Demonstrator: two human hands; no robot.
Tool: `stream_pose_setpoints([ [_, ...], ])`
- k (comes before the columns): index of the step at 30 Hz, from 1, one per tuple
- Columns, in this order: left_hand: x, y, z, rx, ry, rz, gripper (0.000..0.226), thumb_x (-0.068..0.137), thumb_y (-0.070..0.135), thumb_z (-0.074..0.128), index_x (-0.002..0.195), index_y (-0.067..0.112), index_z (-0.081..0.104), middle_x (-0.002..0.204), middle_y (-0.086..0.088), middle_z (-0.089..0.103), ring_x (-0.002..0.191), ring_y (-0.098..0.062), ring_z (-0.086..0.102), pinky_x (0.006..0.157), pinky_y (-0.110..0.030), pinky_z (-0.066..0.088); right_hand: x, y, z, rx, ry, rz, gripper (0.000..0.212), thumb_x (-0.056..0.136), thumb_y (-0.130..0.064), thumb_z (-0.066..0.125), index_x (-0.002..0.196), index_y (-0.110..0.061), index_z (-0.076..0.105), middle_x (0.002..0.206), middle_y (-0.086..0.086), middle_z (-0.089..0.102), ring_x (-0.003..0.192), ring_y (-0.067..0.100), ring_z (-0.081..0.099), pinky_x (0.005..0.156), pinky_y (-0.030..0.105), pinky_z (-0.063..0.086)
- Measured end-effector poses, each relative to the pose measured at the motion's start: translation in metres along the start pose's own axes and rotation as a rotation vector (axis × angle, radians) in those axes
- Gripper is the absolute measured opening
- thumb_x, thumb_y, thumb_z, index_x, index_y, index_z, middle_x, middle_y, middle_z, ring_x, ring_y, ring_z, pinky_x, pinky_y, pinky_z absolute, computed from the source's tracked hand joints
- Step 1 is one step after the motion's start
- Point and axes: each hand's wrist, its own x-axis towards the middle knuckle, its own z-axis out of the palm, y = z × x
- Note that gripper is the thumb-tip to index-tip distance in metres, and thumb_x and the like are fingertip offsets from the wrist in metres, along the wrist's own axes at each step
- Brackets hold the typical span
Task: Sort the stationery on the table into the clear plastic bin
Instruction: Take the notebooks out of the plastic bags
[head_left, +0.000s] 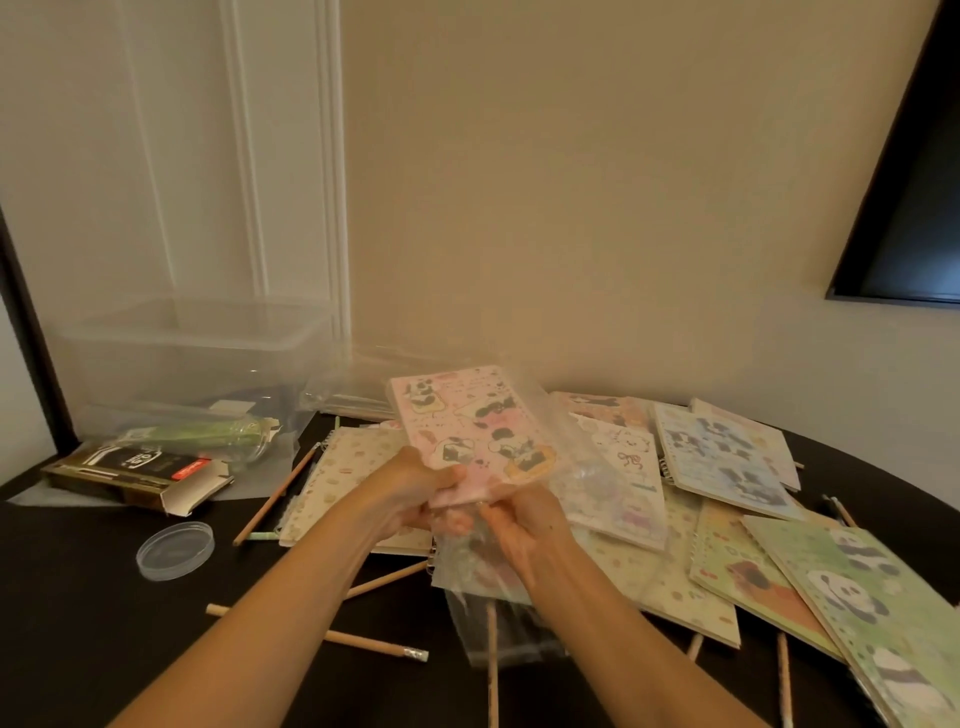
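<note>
Pink panda notebook (470, 421), inside a clear plastic sleeve (558, 423), held up tilted over the pile of notebooks (722, 457) on the desk (78, 597). My left grip (418, 491) pinches its lower edge; my right grip (522, 530) pinches the loose sleeve just below. Nearly all of the notebook stands above and beyond both grips. Judgement: light, flat, fairly stiff. The sleeve looks slick and floppy, so I should clamp through to the cover, not the film alone. The clear plastic bin (197, 338) sits back left, well apart.

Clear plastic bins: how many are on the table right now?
1. The clear plastic bin stands at the back left of the table, behind the open black box. The flat clear plastic to its right may be its lid; I cannot tell.
</note>
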Motion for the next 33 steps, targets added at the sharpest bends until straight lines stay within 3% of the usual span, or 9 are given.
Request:
stream_pose_setpoints([
  [2,-0.001,0.002,-0.014,0.016,-0.075,-0.005,0.034,0.084,-0.005,0.061,0.113,0.011,0.053,0.097,-0.011,0.067,0.065,-0.018,0.068,0.056,-0.032,0.059,0.008,0.009,0.007,-0.01,0.018,-0.017,0.05,0.087,0.024,0.03,0.129,0.003,0.047,0.111,0.02,0.059,0.108,0.033,0.056,0.073,0.036,0.057],
  [6,-0.001,0.0,-0.031,0.008,-0.061,-0.009,0.037,0.081,-0.014,0.058,0.106,0.014,0.055,0.091,-0.01,0.064,0.066,-0.015,0.057,0.055,-0.025,0.052,0.014,0.019,0.022,-0.093,-0.019,-0.012,0.048,0.09,0.019,0.033,0.13,-0.003,0.046,0.129,0.02,0.054,0.119,0.033,0.051,0.097,0.043,0.045],
  [10,0.009,-0.016,-0.041,0.0,0.14,-0.081,0.045,0.083,-0.013,0.057,0.123,0.006,0.05,0.091,-0.012,0.063,0.067,-0.019,0.057,0.048,-0.025,0.051,0.023,0.02,0.014,-0.348,0.019,0.076,0.051,0.085,0.02,0.026,0.124,-0.004,0.049,0.131,0.021,0.051,0.12,0.036,0.049,0.099,0.046,0.044],
  [14,0.009,-0.029,-0.032,0.137,0.317,-0.138,0.041,0.085,-0.003,0.062,0.122,0.0,0.046,0.084,-0.01,0.057,0.066,-0.018,0.055,0.038,-0.017,0.048,0.023,0.012,-0.008,-0.56,0.146,0.152,0.027,0.083,0.017,0.028,0.088,-0.001,0.046,0.114,0.021,0.052,0.13,0.039,0.039,0.105,0.043,0.038],
  [18,0.008,-0.028,-0.028,0.72,0.358,-0.189,0.088,0.083,0.028,0.069,0.142,0.001,0.01,0.133,-0.017,0.043,0.117,-0.031,0.049,0.077,-0.033,0.049,0.002,-0.007,-0.012,-0.588,0.065,0.118,0.031,0.077,0.021,0.025,0.072,-0.006,0.039,0.097,0.009,0.046,0.09,0.024,0.048,0.083,0.035,0.047],
  [19,0.007,-0.026,-0.027,0.932,0.363,-0.187,0.092,0.082,0.035,0.068,0.142,0.002,0.007,0.138,-0.017,0.037,0.123,-0.032,0.043,0.086,-0.036,0.045,-0.004,-0.013,-0.01,-0.629,0.032,0.102,0.03,0.079,0.021,0.028,0.074,-0.005,0.042,0.101,0.01,0.047,0.095,0.026,0.049,0.084,0.035,0.047],
  [22,0.004,-0.012,-0.014,1.212,0.442,-0.067,0.072,0.088,0.035,0.06,0.14,0.008,0.017,0.141,-0.017,0.023,0.131,-0.033,0.024,0.101,-0.04,0.032,-0.02,-0.038,-0.009,-0.704,-0.053,0.083,0.018,0.088,0.012,0.04,0.101,0.002,0.046,0.126,0.018,0.046,0.113,0.03,0.055,0.09,0.034,0.05],
  [27,0.013,0.019,0.037,0.925,0.413,0.351,0.035,0.095,0.016,0.043,0.129,0.009,0.041,0.131,-0.016,0.039,0.121,-0.031,0.037,0.092,-0.035,0.036,-0.023,-0.098,-0.027,-0.402,-0.003,-0.155,0.028,0.09,0.003,0.044,0.116,0.001,0.051,0.086,0.019,0.07,0.071,0.024,0.07,0.058,0.027,0.058],
  [33,0.035,0.043,0.1,0.786,0.18,0.448,0.022,0.096,0.016,0.04,0.103,0.004,0.058,0.111,-0.011,0.059,0.104,-0.027,0.055,0.083,-0.032,0.042,-0.004,-0.134,-0.081,-0.981,0.481,-0.226,0.012,0.091,0.0,0.048,0.103,-0.001,0.047,0.112,0.011,0.05,0.11,0.026,0.048,0.093,0.04,0.043],
])
